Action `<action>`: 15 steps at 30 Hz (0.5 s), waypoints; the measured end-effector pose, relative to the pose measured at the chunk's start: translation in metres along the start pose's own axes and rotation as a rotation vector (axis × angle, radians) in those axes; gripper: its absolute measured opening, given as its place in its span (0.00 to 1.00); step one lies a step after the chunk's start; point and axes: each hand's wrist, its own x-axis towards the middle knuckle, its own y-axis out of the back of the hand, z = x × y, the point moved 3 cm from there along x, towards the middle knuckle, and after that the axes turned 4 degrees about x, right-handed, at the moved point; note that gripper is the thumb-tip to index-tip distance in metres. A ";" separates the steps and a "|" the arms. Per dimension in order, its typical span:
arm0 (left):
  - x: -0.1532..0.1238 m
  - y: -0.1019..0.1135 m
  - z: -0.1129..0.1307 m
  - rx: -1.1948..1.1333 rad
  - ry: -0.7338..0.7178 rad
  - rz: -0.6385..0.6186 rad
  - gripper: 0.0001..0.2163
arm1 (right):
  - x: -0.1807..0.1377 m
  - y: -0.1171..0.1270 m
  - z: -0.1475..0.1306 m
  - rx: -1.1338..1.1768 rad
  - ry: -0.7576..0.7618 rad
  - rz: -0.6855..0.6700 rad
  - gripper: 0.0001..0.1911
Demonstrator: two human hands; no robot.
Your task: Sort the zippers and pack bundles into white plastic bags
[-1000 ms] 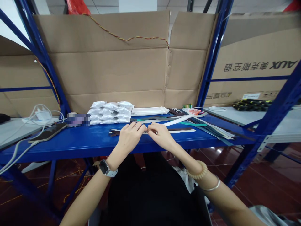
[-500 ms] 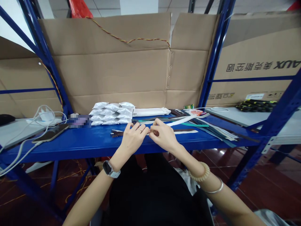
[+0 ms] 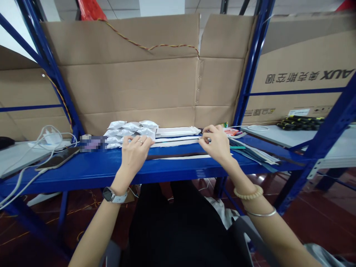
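My left hand [image 3: 136,150] is closed in a pinch, in front of the stack of silver-white packets [image 3: 116,131]. Off to the right, my right hand [image 3: 217,142] also pinches with thumb and fingers. A long thin pale strip [image 3: 178,141] with a dark line, like a zipper, runs level between the two sets of fingertips. Its ends are hidden at the fingers. Below it on the blue shelf [image 3: 91,167] lies a dark brown strip [image 3: 172,156] beside a white one. Grey-green and white strips [image 3: 256,152] fan out right of my right hand.
A phone [image 3: 58,159] with white cables lies at the left. Behind the shelf stands a cardboard sheet [image 3: 133,85]. A white flat bundle [image 3: 178,131] and a red-and-white packet [image 3: 233,131] lie toward the back. Blue posts [image 3: 254,63] frame the shelf.
My hands were together at the middle, fingers meeting. They have moved apart, left hand leftward and right hand rightward and a little farther back, with the pale strip now spanning the gap.
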 end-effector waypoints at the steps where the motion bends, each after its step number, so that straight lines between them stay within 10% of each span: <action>1: 0.000 0.000 -0.006 0.007 0.016 -0.006 0.10 | 0.002 0.002 0.004 -0.024 0.017 0.014 0.16; 15: -0.028 -0.005 -0.094 0.091 0.257 -0.065 0.13 | 0.004 0.031 0.090 -0.213 -0.196 0.095 0.14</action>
